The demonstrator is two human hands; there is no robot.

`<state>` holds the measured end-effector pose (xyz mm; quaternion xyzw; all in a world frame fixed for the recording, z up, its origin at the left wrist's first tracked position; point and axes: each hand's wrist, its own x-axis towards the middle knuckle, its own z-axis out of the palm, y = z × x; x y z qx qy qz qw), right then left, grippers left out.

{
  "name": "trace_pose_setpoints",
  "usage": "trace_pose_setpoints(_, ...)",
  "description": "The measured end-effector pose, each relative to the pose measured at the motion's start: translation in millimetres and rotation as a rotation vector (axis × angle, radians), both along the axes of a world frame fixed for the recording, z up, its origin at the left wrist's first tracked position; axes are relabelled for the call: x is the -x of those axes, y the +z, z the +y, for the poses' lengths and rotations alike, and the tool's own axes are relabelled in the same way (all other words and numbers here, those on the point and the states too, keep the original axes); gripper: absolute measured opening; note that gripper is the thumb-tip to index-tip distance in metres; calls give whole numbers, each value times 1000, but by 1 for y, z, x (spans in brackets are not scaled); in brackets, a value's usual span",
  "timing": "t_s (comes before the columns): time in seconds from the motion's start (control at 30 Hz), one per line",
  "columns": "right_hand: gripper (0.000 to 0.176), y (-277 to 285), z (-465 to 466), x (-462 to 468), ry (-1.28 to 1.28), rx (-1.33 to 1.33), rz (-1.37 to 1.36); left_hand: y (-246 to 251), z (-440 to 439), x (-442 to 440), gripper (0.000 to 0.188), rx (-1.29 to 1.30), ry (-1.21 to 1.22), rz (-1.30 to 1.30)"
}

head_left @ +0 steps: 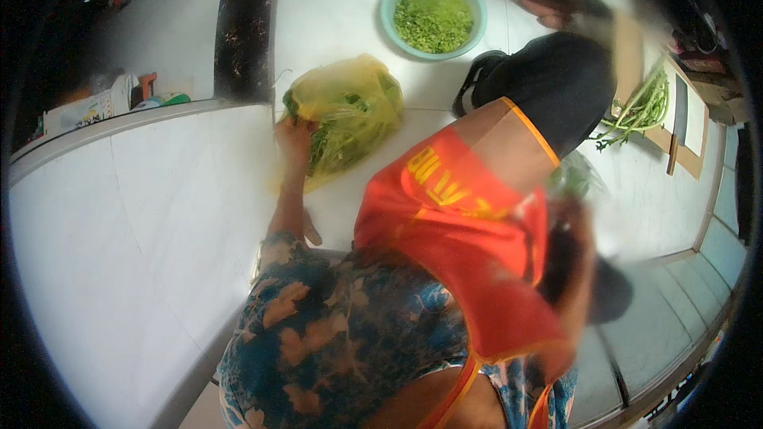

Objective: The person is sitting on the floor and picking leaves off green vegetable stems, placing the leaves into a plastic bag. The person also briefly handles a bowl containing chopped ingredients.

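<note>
A yellow translucent plastic bag (357,113) of leafy greens lies on the white tiled floor. At the left edge of this bag is my left hand (295,134), its fingers against the plastic and leaves; whether they grip is hard to tell. My right arm reaches down at the right beside the red apron, and my right hand (566,193) is blurred there, close to a clear plastic bag (587,176) with something green inside. What my right hand holds cannot be made out. A light-blue plastic basin (389,33) holds chopped greens (432,21) beyond the yellow bag.
Long green stalks (650,98) lie on flattened cardboard (694,155) at the right, near a knife-like tool with a wooden handle (672,155). A foot in a black sandal (474,80) stands by the basin. Dark stone trim (243,30) and a white ledge border the left side.
</note>
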<state>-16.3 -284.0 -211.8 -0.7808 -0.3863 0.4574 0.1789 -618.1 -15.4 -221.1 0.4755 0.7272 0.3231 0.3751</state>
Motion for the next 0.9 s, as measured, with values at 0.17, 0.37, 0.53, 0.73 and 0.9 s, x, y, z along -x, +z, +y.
trace_pose_setpoints(0.17, 32, 0, 2, -5, 104, -66, -66, 60, 6, -3, 21, -209, -14, -16)
trace_pose_setpoints(0.37, 32, 3, 17, -5, 306, 51, -290, 153, 32, -2, 23, -396, 46, -28)
trace_pose_setpoints(0.53, 31, 16, 22, -2, 182, -5, -162, 224, 43, -3, 23, -516, 103, -54)
trace_pose_setpoints(0.73, 36, 32, 23, -6, -32, -164, -47, 308, 58, -37, 35, -744, -11, -141)
trace_pose_setpoints(0.9, 41, 96, 54, 12, -284, -470, -65, 359, 88, -100, 37, -965, -279, -453)
